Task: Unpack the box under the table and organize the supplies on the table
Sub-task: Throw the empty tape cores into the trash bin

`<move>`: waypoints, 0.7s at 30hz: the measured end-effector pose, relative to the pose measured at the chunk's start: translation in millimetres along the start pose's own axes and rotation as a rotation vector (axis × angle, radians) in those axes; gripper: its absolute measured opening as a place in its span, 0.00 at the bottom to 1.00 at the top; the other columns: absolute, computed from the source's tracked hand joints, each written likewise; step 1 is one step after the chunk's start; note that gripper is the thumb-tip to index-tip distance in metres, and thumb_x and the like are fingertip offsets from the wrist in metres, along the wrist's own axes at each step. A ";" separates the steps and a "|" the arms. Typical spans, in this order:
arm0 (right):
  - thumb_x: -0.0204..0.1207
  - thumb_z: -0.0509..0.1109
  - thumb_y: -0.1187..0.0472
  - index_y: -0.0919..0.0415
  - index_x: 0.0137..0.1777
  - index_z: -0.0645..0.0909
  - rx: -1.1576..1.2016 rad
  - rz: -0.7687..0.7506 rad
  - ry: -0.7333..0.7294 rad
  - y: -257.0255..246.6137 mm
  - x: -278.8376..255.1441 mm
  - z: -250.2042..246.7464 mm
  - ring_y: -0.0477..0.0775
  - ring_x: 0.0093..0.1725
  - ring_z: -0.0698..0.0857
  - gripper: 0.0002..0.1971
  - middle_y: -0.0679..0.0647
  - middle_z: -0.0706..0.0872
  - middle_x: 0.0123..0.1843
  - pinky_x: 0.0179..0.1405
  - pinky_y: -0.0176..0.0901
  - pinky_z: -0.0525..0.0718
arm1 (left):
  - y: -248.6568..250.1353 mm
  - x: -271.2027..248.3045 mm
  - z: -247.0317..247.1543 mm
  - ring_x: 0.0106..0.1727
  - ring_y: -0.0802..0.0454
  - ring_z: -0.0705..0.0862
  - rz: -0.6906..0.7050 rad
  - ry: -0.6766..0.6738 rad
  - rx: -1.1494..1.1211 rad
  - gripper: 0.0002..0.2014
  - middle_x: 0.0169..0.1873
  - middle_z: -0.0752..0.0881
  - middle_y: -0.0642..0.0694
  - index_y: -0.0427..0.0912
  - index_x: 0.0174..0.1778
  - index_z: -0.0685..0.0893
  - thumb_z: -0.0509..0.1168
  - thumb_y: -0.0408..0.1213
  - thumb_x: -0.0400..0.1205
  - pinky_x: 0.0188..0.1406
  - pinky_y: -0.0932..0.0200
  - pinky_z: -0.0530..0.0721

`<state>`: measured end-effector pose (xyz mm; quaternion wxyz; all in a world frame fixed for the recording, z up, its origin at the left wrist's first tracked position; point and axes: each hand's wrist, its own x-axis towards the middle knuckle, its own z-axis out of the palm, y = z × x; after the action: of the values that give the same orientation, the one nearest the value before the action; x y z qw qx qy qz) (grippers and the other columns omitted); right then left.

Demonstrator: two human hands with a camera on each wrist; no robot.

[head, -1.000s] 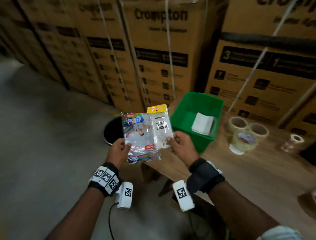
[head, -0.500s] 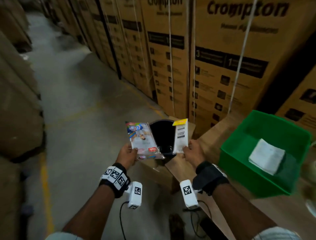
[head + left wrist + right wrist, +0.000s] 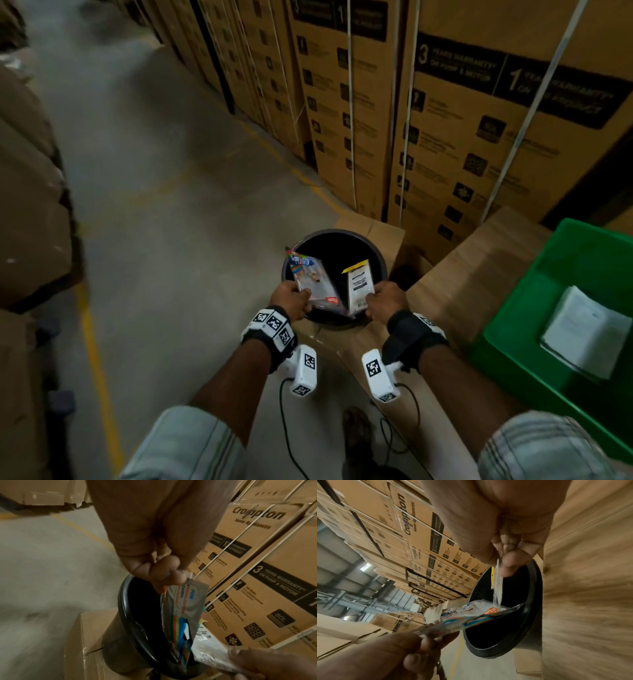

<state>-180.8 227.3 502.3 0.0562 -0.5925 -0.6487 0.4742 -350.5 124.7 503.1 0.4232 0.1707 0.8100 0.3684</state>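
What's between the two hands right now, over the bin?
In the head view, only the two wrappers: left hand holds the colourful wrapper, right hand the white wrapper, with the black bin's open mouth below them.

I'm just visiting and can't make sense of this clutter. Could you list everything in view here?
colourful packet: one, clear with rainbow print, over the bin, pinched by the left hand
white packet: one, clear and white with a yellow top, over the bin, pinched by the right hand
bin: one, black, round, on the floor beside the table's end
table: one, wooden, at right
tray: one, green, on the table
paper: one white stack, inside the tray
cartons: many, brown, strapped, stacked behind the bin
floor line: one, yellow, at left
left hand: one, wrist band with markers
right hand: one, black wrist band
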 end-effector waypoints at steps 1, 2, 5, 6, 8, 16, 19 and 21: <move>0.76 0.64 0.64 0.65 0.54 0.85 -0.010 0.002 -0.007 0.3 3.6 1.3 0.65 0.46 0.90 0.11 0.65 0.90 0.49 0.50 0.56 0.89 | 0.4 1.5 1.6 0.16 0.53 0.73 -0.020 -0.027 -0.015 0.07 0.16 0.78 0.45 0.36 0.41 0.78 0.60 0.32 0.85 0.16 0.67 0.70; 0.76 0.65 0.63 0.65 0.55 0.85 -0.022 -0.002 -0.015 2.5 8.9 3.7 0.66 0.47 0.89 0.12 0.65 0.90 0.50 0.50 0.57 0.89 | -0.4 4.2 3.1 0.15 0.53 0.74 -0.035 -0.054 -0.046 0.08 0.14 0.78 0.46 0.35 0.40 0.77 0.59 0.30 0.85 0.16 0.66 0.72; 0.77 0.67 0.59 0.66 0.54 0.85 -0.052 0.001 -0.028 3.9 14.1 5.6 0.65 0.49 0.89 0.12 0.63 0.90 0.52 0.52 0.55 0.89 | 1.0 3.2 6.1 0.12 0.56 0.77 -0.080 -0.121 -0.195 0.10 0.22 0.77 0.40 0.35 0.37 0.74 0.58 0.24 0.85 0.13 0.68 0.76; 0.77 0.67 0.59 0.66 0.53 0.86 -0.072 0.001 -0.028 4.0 12.7 4.6 0.64 0.48 0.89 0.12 0.61 0.89 0.50 0.51 0.51 0.88 | 0.7 2.4 6.5 0.12 0.56 0.77 -0.089 -0.126 -0.228 0.10 0.26 0.77 0.39 0.36 0.38 0.72 0.58 0.23 0.84 0.14 0.68 0.77; 0.77 0.68 0.59 0.66 0.49 0.86 -0.141 -0.018 -0.047 4.3 8.3 2.3 0.59 0.44 0.86 0.10 0.60 0.87 0.45 0.43 0.42 0.84 | -0.2 -2.1 7.6 0.13 0.56 0.79 -0.099 -0.142 -0.264 0.07 0.31 0.77 0.40 0.38 0.44 0.71 0.57 0.23 0.85 0.17 0.66 0.79; 0.78 0.65 0.69 0.62 0.54 0.81 0.139 -0.102 -0.033 9.6 -35.9 -13.5 0.55 0.40 0.85 0.07 0.60 0.85 0.48 0.32 0.39 0.85 | -8.6 -39.6 7.8 0.23 0.54 0.81 0.053 -0.174 -0.225 0.05 0.36 0.80 0.41 0.38 0.47 0.75 0.55 0.27 0.86 0.20 0.64 0.78; 0.81 0.63 0.66 0.62 0.59 0.79 0.144 -0.272 -0.025 9.5 -70.1 -25.0 0.49 0.36 0.85 0.10 0.59 0.86 0.50 0.27 0.29 0.78 | -0.8 -75.5 7.8 0.31 0.52 0.80 0.189 -0.128 -0.191 0.06 0.39 0.83 0.42 0.38 0.53 0.77 0.55 0.31 0.86 0.27 0.62 0.79; 0.81 0.63 0.65 0.60 0.58 0.81 0.109 -0.392 0.003 10.6 -95.9 -34.8 0.46 0.36 0.84 0.09 0.58 0.87 0.48 0.27 0.26 0.77 | 4.1 -102.9 8.0 0.35 0.52 0.81 0.278 -0.121 -0.202 0.06 0.42 0.84 0.42 0.41 0.52 0.78 0.55 0.32 0.87 0.35 0.59 0.82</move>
<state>-123.2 165.9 560.9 0.1801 -0.4517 -0.7250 0.4878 -284.1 70.5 560.8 0.4310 0.2597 0.7105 0.4919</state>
